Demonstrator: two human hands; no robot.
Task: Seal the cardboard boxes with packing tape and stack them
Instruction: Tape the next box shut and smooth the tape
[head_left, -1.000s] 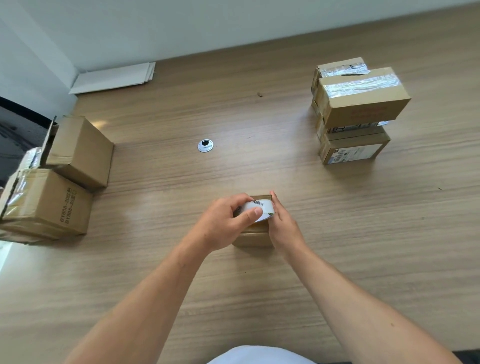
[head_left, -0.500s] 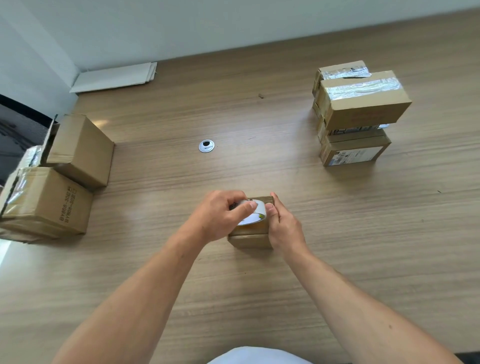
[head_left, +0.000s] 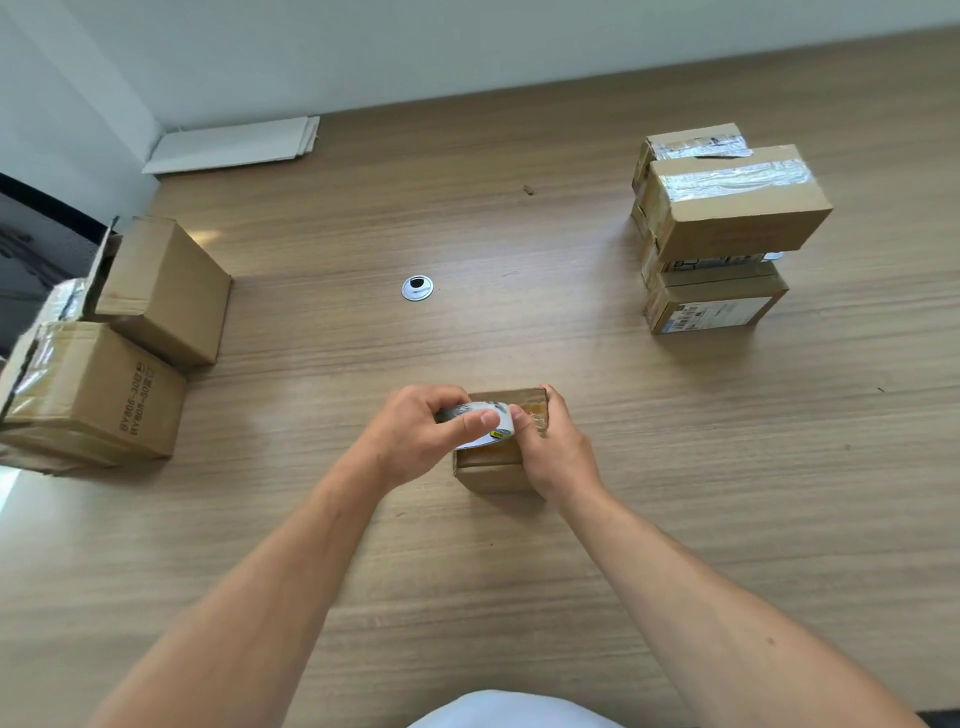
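You had the small box (head_left: 488, 470) as reference, tape roll (head_left: 491, 434) over its top. Grommet (head_left: 417, 288) sat behind it, sealed stack (head_left: 727, 228) behind-right, two side-by-side boxes (head_left: 156, 291) left, flat sheets (head_left: 234, 143) far behind-left at the wall.

Table (head_left: 675, 493): wood-grained.
Small box (head_left: 488, 467): set under the grip.
Two boxes (head_left: 161, 291): placed well left of it.
Box stack (head_left: 727, 228): stood beyond, right.
Grommet (head_left: 416, 288): set beyond.

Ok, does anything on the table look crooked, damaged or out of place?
On the right, the top box sits skewed, overhanging the boxes beneath. At left, the rear box has a flap standing open and the front box wears wrinkled tape. The small box and tape roll look fine.
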